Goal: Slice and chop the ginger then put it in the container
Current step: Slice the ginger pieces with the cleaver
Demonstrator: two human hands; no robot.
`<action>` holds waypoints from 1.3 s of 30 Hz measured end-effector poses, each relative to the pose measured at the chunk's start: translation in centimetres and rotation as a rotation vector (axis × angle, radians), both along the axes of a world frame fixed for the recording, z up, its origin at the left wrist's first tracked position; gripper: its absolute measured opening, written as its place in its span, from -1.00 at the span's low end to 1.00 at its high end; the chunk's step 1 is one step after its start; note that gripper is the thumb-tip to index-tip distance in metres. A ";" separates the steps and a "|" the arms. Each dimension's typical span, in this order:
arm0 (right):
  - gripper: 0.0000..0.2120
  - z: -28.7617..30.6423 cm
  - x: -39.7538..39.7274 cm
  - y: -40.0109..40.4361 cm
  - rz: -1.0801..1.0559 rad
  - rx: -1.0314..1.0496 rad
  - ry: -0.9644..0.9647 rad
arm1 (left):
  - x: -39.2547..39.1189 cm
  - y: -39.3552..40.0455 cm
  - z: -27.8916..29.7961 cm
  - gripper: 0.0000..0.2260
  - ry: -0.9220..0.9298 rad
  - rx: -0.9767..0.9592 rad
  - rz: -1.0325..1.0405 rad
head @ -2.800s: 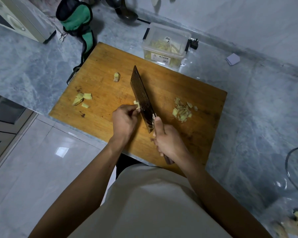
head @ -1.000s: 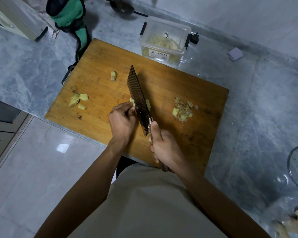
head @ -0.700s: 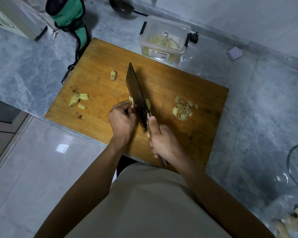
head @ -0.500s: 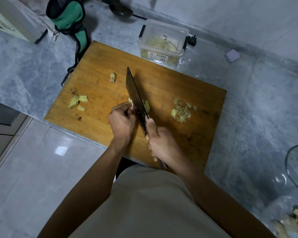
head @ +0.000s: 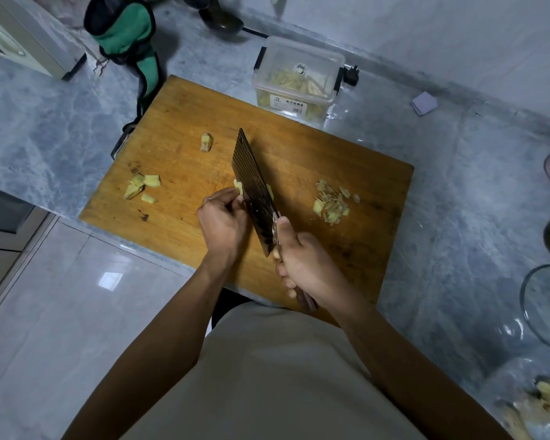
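Though unreadable, container (head: 297, 78) label (head: 289, 104).

Showing worn matt wood with dark stains across the cutting board (head: 315, 160). Lying beneath it, a grey veined stone surface (head: 458, 192), polished and faintly glossy. Gleaming darkly, the ridged metal cleaver blade (head: 251, 188), with a brown wooden-looking handle (head: 307, 302). Standing at 12 o'clock of the board, a clear, smooth plastic container (head: 299, 74) bearing a paper label. Glinting at 3 o'clock, a transparent glass lid (head: 543, 306). Reflecting light at 8 o'clock, glossy floor tiles (head: 77, 296). Looking moist and fibrous, pale yellow ginger pieces (head: 331, 203).
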State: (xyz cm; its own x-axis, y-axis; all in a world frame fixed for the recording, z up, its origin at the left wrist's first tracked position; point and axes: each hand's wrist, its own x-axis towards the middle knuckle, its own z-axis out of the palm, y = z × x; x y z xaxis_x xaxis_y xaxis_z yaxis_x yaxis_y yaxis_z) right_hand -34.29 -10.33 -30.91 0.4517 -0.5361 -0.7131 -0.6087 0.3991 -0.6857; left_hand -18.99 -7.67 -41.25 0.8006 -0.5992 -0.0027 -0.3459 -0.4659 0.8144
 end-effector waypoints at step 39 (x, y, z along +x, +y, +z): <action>-0.44 -2.6 -1.6 -0.5 0.037 -0.145 -0.107 | 2.3 -0.2 1.8 -0.83 0.264 0.105 0.136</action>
